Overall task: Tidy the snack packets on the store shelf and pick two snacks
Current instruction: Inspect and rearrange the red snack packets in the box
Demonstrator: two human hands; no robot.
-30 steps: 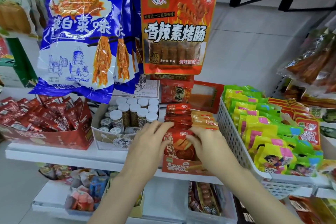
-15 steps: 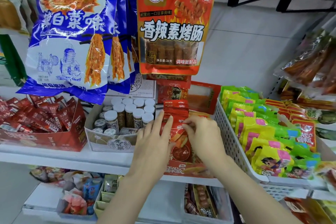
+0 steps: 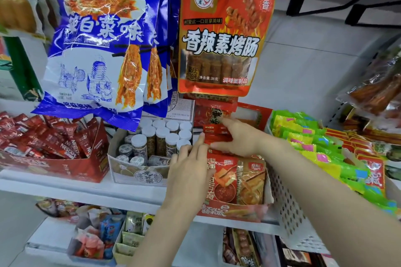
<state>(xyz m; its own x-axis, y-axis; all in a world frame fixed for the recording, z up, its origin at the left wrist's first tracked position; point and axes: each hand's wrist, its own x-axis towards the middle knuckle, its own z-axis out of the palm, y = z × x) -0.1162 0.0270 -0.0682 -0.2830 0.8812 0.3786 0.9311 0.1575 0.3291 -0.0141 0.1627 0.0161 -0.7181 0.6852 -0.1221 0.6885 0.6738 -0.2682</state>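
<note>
- The red snack packets (image 3: 217,136) stand in a row inside an open display box (image 3: 230,212) on the white shelf (image 3: 65,188), between a box of capped jars (image 3: 160,138) and a white perforated basket (image 3: 288,208).
- Left hand (image 3: 191,171) rests flat against the left edge of the row — fingers straight and together, not gripping, tips touching the packets.
- Right hand (image 3: 238,138) lies over the back packets, fingers spread, index finger reaching farthest back; nothing pinched that can be seen.
</note>
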